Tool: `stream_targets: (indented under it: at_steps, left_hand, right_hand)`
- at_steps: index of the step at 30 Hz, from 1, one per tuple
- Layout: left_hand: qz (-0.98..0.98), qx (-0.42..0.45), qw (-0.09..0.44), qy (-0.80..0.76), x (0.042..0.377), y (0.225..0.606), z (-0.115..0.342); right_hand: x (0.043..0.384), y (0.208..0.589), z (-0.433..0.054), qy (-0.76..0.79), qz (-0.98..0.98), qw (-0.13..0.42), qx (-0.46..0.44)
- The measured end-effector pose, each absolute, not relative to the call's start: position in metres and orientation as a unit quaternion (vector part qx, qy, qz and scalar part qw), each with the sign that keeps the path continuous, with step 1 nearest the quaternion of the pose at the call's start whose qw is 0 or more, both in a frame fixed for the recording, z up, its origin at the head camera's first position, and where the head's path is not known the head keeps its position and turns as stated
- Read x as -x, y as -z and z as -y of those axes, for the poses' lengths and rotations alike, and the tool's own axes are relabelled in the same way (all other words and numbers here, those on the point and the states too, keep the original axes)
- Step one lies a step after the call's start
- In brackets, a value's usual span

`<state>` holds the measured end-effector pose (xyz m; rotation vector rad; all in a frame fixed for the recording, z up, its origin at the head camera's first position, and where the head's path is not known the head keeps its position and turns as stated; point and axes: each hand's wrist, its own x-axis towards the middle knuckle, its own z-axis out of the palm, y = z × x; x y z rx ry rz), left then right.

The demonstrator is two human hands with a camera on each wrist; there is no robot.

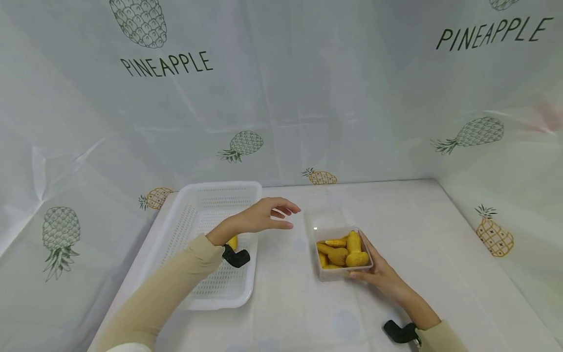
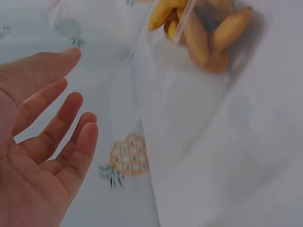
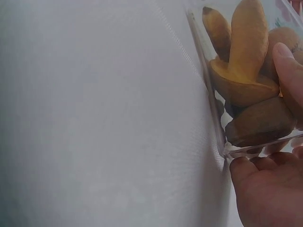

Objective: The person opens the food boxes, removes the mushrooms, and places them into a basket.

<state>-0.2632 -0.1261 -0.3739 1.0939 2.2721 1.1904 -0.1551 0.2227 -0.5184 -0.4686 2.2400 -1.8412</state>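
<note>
Box [image 1: 332,275] of clear, rectangular plastic, probably light but slippery, best gripped by opposite walls, stood on the white worktop [image 1: 404,215]; right hand [image 1: 381,275] pinched its corner, left hand's [image 1: 260,216] fingers hung spread.

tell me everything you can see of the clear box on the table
The clear box looks like thin plastic, with see-through walls, rounded corners and an open top. It stands upright on the white table, right of the white basket. Yellow mushroom-like pieces crowd it. The right hand grips its near right corner. A faint clear shape behind it may be its lid.
</note>
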Motion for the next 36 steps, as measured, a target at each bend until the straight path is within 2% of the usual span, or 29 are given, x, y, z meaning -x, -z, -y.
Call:
stream_targets:
  at_steps: [15, 28, 36]
  left_hand:
    - [-0.764, -0.453, 0.24, -0.392, 0.253, 0.399, 0.044]
    - [-0.753, -0.478, 0.255, -0.373, 0.243, 0.423, 0.015]
    - [-0.767, -0.488, 0.233, -0.344, 0.243, 0.435, 0.012]
  right_hand:
    - [0.157, 0.52, -0.223, 0.621, -0.76, 0.093, 0.165]
    - [0.156, 0.522, -0.225, 0.634, -0.751, 0.11, 0.147]
    - [0.155, 0.523, -0.225, 0.637, -0.748, 0.107, 0.15]
